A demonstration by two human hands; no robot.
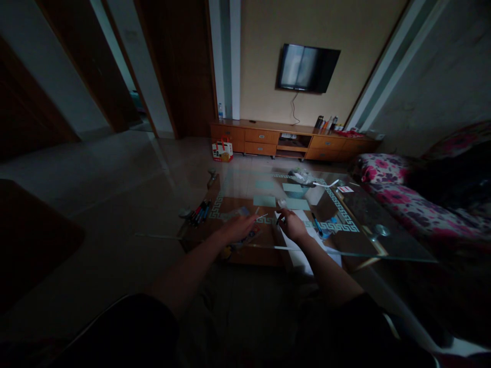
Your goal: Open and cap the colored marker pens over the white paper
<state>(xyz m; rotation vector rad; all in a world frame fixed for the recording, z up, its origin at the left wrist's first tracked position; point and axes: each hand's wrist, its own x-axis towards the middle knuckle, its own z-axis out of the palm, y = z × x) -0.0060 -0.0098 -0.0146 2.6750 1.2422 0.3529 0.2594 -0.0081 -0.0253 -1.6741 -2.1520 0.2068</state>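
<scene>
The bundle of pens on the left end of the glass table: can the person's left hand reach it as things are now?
Probably yes. The bundle of pens lies on the glass table just beside the left hand, and nothing visible lies between them, though the light is dim.

The right stretch of the glass-topped counter (383, 245), past the blue pen (317, 225), lies bare except for a round metal fitting (378, 231), so there is open passage there. A bundle of red and black pens (199, 212) blocks the left corner. Ahead of the left hand (240, 227) and right hand (293, 225), which are near each other with a narrow gap between, pale green paper cards (264, 201) and a cluttered dark bowl (301, 179) crowd the middle.
</scene>
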